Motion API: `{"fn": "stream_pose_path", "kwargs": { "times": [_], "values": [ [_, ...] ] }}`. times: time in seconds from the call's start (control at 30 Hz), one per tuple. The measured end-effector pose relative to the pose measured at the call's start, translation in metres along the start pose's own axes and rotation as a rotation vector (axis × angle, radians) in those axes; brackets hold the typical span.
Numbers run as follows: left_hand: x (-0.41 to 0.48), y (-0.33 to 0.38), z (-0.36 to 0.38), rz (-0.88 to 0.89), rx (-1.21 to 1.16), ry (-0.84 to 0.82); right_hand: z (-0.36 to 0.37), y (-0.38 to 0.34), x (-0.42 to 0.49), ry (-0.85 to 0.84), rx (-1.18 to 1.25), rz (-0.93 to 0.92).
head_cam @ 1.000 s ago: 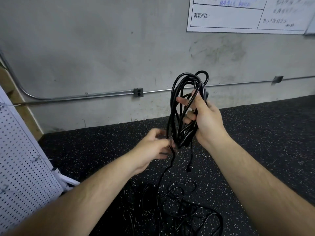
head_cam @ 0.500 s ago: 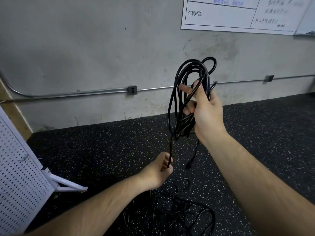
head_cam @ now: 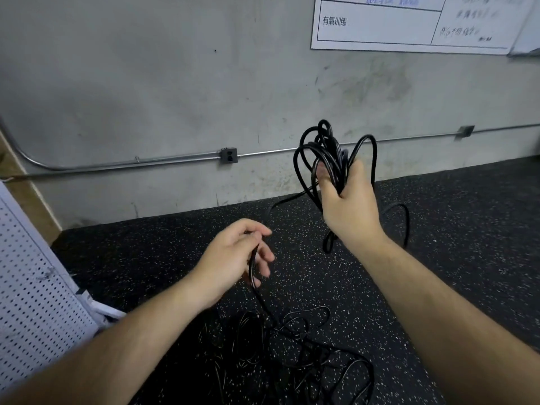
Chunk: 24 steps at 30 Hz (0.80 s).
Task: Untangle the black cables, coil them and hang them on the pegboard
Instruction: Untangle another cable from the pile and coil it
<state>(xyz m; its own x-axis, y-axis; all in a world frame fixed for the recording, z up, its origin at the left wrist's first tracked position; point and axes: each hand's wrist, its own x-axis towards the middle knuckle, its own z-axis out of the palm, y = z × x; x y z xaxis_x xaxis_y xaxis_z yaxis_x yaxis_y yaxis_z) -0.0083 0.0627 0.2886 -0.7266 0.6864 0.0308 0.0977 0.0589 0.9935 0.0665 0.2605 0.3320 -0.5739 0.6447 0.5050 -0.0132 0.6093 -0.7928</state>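
Both hands full of black cable, halfway through a coil

The right hand point(head_cam: 349, 206) has its grip closed around the coiled bundle point(head_cam: 327, 153), held up by the wall. The left hand point(head_cam: 233, 255) pinches one loose strand point(head_cam: 253, 276) running down into the tangled pile point(head_cam: 292, 346) on the floor; the pegboard point(head_cam: 32, 285) leans at far left.

The pegboard point(head_cam: 32, 276) is cut off at the left edge; the whiteboard point(head_cam: 409, 21) handwriting is blurred.
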Motion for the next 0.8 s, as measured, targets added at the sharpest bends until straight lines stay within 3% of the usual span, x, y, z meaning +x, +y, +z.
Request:
{"fn": "stream_pose_path", "kwargs": {
  "times": [0.07,0.13,0.2,0.3,0.4,0.6,0.7,0.8],
  "values": [
    [-0.007,0.013,-0.008,0.042,0.016,-0.136,0.003,0.0,-0.003,0.001,-0.019,0.012],
    [-0.008,0.017,-0.014,0.168,0.267,-0.171,0.006,-0.003,-0.007,-0.01,-0.004,0.026],
    [-0.005,0.015,-0.014,0.276,0.567,-0.075,0.008,-0.006,-0.011,-0.027,0.04,0.045],
    [-0.001,0.014,-0.01,0.382,0.716,0.078,0.013,-0.01,-0.018,-0.039,0.091,0.072],
    [0.004,0.014,-0.008,0.459,0.702,0.078,0.019,-0.012,-0.021,-0.061,0.143,0.102],
    [0.01,0.024,-0.003,0.181,0.591,0.193,0.027,-0.015,-0.026,-0.199,0.252,0.255],
    [0.011,0.028,-0.005,0.153,0.463,0.203,0.029,-0.014,-0.029,-0.321,0.405,0.367],
    [0.01,0.029,-0.003,0.148,0.295,0.184,0.026,-0.013,-0.03,-0.374,0.405,0.357]
  ]
}}
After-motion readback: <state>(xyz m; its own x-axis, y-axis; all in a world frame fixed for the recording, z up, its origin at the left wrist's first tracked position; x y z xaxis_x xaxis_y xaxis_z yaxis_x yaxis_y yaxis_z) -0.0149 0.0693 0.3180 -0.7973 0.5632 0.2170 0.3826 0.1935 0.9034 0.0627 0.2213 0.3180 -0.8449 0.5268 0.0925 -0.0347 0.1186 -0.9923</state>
